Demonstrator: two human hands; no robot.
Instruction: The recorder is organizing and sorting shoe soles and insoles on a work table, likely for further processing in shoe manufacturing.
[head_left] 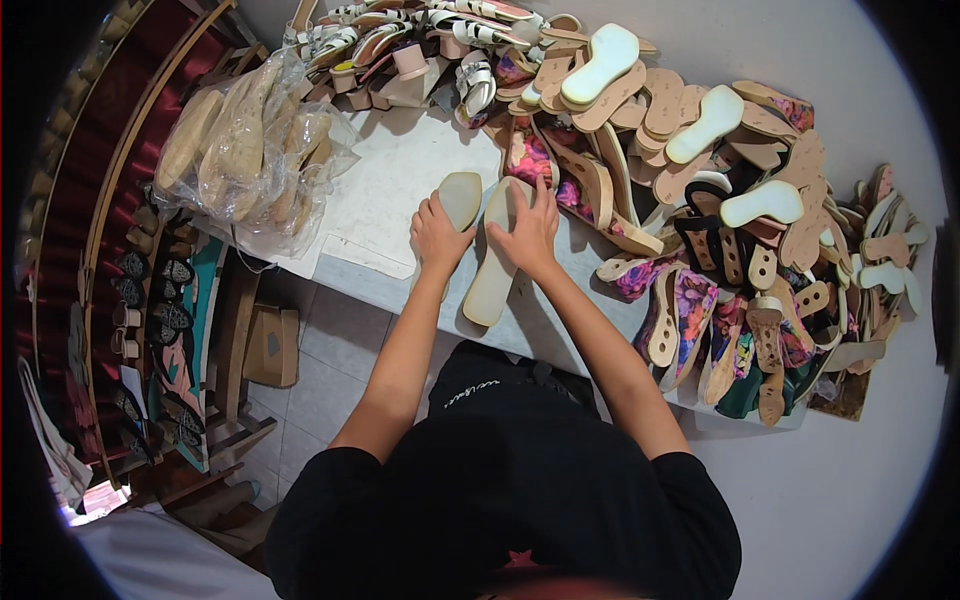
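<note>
Left hand [437, 237] flat on grey-tipped insole [461, 198], right hand [527, 232] spread, pressing long beige sole [495, 268], both at frame centre on white table [390, 170], apparently steadying pair side by side. Sole heap [700, 170] upper right; bagged soles [245, 150] upper left.

Sole heap [700, 200] blocks right; bare tabletop [400, 170] left.

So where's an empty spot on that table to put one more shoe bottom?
The bare white table between the plastic bag of soles and the left hand is free. A thin strip along the near edge, left of that hand, is free too. Right of the right hand, the heap of soles and flowered sandals covers everything.
</note>
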